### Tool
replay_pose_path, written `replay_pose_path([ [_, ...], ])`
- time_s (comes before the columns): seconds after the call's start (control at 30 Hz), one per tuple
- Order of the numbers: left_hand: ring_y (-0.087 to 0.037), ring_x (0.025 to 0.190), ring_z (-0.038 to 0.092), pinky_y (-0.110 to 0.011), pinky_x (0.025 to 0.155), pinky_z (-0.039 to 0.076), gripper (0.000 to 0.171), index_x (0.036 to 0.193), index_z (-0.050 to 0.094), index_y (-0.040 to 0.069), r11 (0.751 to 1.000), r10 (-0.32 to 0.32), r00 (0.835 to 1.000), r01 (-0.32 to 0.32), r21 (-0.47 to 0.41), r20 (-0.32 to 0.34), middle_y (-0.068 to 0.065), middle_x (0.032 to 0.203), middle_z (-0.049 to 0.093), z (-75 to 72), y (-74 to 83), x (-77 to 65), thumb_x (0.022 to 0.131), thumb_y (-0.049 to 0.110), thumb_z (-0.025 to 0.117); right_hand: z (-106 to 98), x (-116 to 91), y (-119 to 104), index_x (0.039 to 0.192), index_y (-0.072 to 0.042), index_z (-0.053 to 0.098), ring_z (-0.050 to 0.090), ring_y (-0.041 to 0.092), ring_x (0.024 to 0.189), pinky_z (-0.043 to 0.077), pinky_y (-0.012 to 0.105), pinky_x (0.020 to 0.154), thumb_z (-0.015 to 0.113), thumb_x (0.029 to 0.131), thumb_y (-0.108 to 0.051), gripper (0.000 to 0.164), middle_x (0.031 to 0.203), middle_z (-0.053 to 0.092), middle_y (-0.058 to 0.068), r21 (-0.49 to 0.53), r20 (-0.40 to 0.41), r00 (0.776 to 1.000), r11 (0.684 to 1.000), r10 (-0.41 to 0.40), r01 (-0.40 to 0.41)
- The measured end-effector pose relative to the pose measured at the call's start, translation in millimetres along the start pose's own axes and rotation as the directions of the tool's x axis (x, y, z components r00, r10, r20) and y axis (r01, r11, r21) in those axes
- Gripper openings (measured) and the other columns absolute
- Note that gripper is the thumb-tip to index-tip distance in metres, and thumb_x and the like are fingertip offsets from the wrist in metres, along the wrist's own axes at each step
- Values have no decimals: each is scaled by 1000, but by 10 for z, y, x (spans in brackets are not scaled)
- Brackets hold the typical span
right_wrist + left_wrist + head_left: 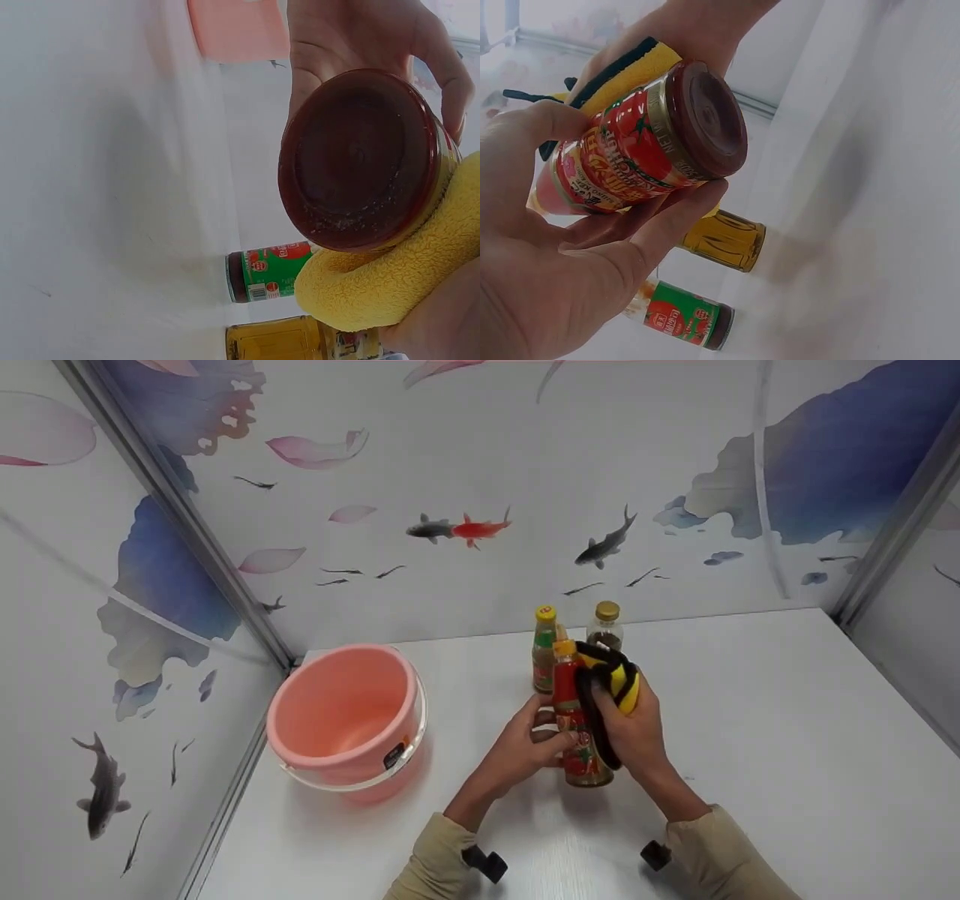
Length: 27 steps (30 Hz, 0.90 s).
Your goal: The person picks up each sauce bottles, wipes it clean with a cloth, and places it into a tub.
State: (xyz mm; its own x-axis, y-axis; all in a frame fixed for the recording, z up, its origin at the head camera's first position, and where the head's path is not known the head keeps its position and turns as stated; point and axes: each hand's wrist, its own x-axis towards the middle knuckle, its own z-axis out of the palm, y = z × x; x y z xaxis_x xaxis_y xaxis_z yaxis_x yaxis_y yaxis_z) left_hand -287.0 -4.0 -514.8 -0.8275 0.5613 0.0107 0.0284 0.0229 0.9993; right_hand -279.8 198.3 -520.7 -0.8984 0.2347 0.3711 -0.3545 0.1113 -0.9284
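Observation:
A red ketchup bottle (586, 761) with a yellow cap is held up off the table, its dark base showing in both wrist views. My left hand (521, 746) grips its label side, thumb on one side and fingers on the other. On the opposite side, my right hand (636, 726) holds a yellow cloth (624, 682) with black edging and presses it along the bottle. In the right wrist view the fluffy cloth (375, 292) is folded against the glass near the base. Part of the bottle's right side is hidden behind the cloth.
Behind the hands stand a green-labelled sauce bottle (544, 652) with a yellow cap and a glass bottle (606, 626) with a gold cap. A pink bucket (315, 697) with a white handle is on the left of the white table (787, 720). Printed panels enclose the table.

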Motion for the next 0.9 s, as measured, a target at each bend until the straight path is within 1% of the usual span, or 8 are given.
replay_pose_path([
  [0.13,-21,127,72,-44,91,67,58,153,49,31,1000,4,1000,-5,7,24,-3,144,65,0,-8,-2,101,31,76,-9,3,5,135,-8,60,68,24,99,62,25,87,72,106,-21,33,114,68,5,-10,-8,1000,1000,-4,4],
  [0.23,-22,126,73,-43,91,67,59,154,50,32,1000,11,1000,-11,3,23,-2,146,63,9,-20,6,101,33,76,-15,3,11,135,-8,61,68,24,99,62,25,86,72,106,-21,34,114,68,5,-12,-17,1000,1000,-14,14],
  [0.3,-21,123,74,-42,90,67,59,154,52,33,1000,19,1000,-19,12,3,-1,146,62,19,-28,14,101,36,77,-16,3,13,135,-8,61,68,25,98,62,26,85,72,106,-21,34,114,68,5,-14,-17,1000,1000,-18,18],
  [0.4,-20,118,75,-40,88,67,58,152,55,33,998,41,998,-40,41,-44,0,143,64,34,-33,20,99,39,79,-16,4,12,136,-9,61,68,24,98,62,26,86,71,106,-22,34,114,68,5,-19,-11,1000,1000,-16,16],
  [0.53,-20,116,75,-40,85,68,57,150,59,33,996,70,991,-62,69,-114,0,139,66,49,-17,21,98,41,81,-10,7,-1,136,-9,60,68,25,99,62,26,86,70,107,-23,34,115,68,6,-8,2,1000,1000,-8,8],
  [0.63,-20,117,74,-39,85,68,58,149,60,34,995,76,985,-64,80,-156,1,138,67,57,-4,17,97,42,82,-7,5,-6,136,-9,60,68,26,99,63,27,87,69,108,-24,33,115,68,7,11,14,1000,1000,-3,3],
  [0.77,-20,118,73,-39,86,68,60,150,60,35,994,86,978,-71,83,-191,1,137,68,66,2,13,96,43,83,-6,-5,-3,137,-9,60,68,26,100,63,27,88,69,108,-24,34,116,68,7,12,19,1000,1000,-2,2],
  [0.9,-21,118,74,-40,85,68,61,151,60,33,994,105,969,-92,64,-223,0,137,69,71,-1,17,95,43,84,1,-17,-6,139,-10,59,69,24,99,62,27,86,69,108,-24,35,115,68,7,-4,27,1000,1000,10,-9],
])
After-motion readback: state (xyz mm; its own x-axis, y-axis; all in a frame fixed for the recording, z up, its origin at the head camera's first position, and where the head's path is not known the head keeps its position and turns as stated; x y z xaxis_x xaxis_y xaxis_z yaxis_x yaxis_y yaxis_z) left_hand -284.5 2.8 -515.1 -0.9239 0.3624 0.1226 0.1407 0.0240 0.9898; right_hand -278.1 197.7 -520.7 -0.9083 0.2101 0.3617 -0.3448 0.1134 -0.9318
